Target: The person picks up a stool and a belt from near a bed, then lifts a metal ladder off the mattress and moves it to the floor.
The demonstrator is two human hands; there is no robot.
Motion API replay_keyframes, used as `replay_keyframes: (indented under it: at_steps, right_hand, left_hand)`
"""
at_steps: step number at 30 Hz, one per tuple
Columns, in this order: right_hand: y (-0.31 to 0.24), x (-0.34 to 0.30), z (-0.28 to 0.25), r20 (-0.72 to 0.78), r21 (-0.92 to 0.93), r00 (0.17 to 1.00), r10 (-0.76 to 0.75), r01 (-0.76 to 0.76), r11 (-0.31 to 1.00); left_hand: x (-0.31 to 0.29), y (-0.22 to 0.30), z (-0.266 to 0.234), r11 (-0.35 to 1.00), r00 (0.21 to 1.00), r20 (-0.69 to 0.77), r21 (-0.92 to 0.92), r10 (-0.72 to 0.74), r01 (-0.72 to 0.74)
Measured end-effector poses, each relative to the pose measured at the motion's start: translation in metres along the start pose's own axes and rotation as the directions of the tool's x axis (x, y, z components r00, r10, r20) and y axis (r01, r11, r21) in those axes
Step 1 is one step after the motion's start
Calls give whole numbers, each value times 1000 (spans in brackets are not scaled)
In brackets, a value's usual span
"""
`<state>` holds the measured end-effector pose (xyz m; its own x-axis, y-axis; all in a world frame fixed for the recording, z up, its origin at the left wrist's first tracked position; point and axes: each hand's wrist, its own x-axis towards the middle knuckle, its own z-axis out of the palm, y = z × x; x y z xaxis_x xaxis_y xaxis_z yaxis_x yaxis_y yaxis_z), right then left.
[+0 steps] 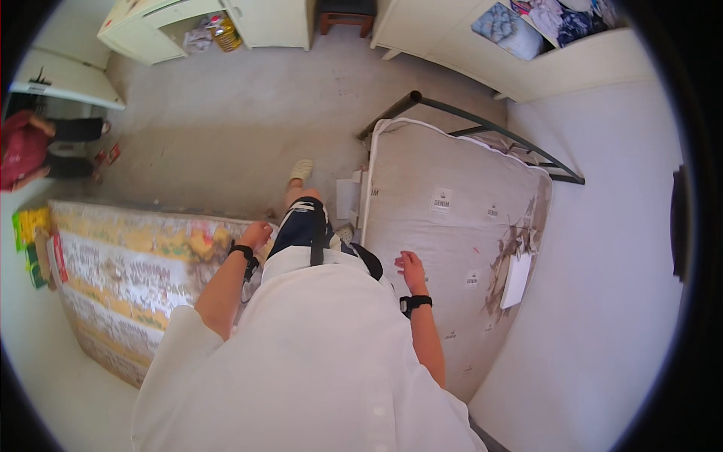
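My left hand point(258, 234) hangs beside my left thigh, its fingers loosely curled in with nothing seen in them. It is nearest the inner edge of a mattress with a yellow and white printed cover point(143, 286). My right hand point(410, 270) is held over a beige mattress point(422, 173) with dark label prints; its fingers are slightly bent and apart, and it holds nothing. Each wrist wears a black band. A torn brown patch point(501, 279) marks the beige mattress near the wall, with a white flat box point(516, 281) lying by it.
A dark metal bed frame point(482, 120) rises at the beige mattress's far end. Pale cabinets point(271, 22) and a dark stool point(345, 15) line the far side. At the left, a person in a red top point(22, 151) is near the open door point(71, 79). Grey floor point(226, 128) lies ahead.
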<state>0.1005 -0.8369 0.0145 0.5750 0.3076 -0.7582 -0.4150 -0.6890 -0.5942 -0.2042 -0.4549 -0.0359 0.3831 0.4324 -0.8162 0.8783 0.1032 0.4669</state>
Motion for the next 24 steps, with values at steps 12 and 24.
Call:
replay_keyframes:
  at_steps: [12, 24]
  right_hand:
    - [-54, -46, 85, -5, -102, 907, 420, -419, 902]
    - [-142, -35, 121, -90, 242, 908, 408, -378, 894]
  left_hand:
    - [167, 73, -161, 995, 975, 207, -70, 83, -70]
    - [231, 111, -160, 911, 938, 207, 254, 277, -325]
